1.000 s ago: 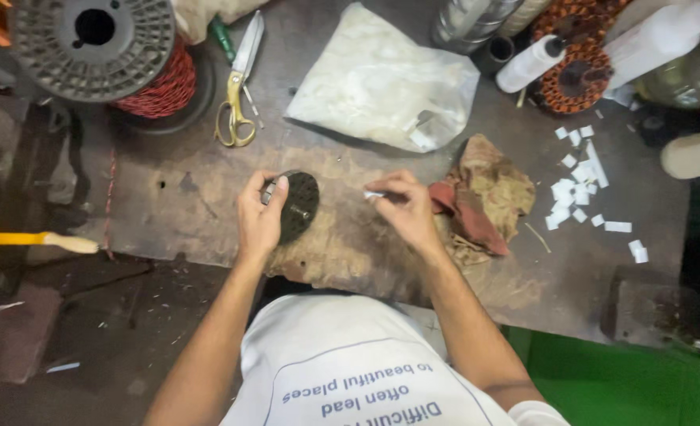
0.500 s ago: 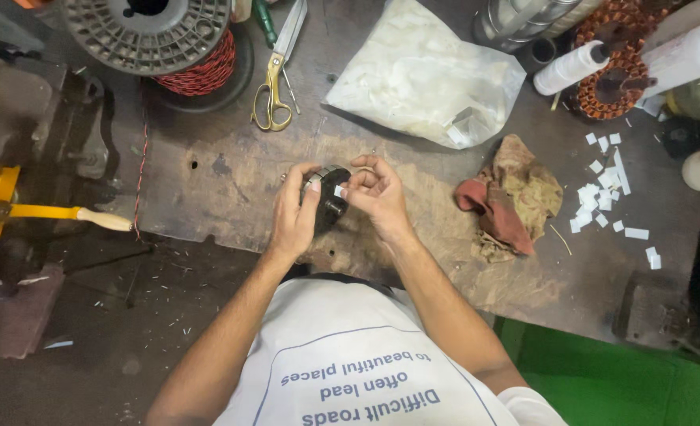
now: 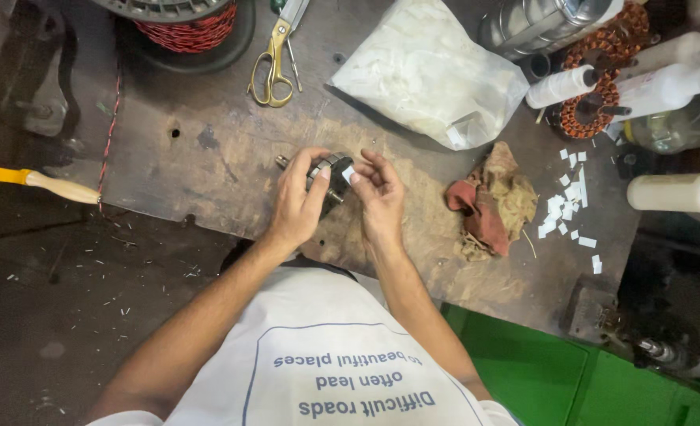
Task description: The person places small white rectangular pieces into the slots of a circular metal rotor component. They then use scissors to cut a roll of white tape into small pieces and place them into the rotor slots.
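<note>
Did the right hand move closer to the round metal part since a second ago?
Yes. The right hand left the rag and came to the round metal part that the left hand holds.

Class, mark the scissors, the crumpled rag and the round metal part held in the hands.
scissors (image 3: pixel 273 59): head view, on the yellow handles.
crumpled rag (image 3: pixel 488 201): head view, on its red fold.
round metal part (image 3: pixel 330 175): head view, on its dark rim between both hands.

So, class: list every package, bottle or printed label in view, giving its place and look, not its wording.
Plastic bag: top centre, translucent white, crumpled.
White bottles: upper right, cylindrical, lying tilted.
Cream bottle: right edge, lying flat.
Paper slips: right of the rag, small, white, scattered.
Shirt print: bottom, blue lettering on white.
</note>
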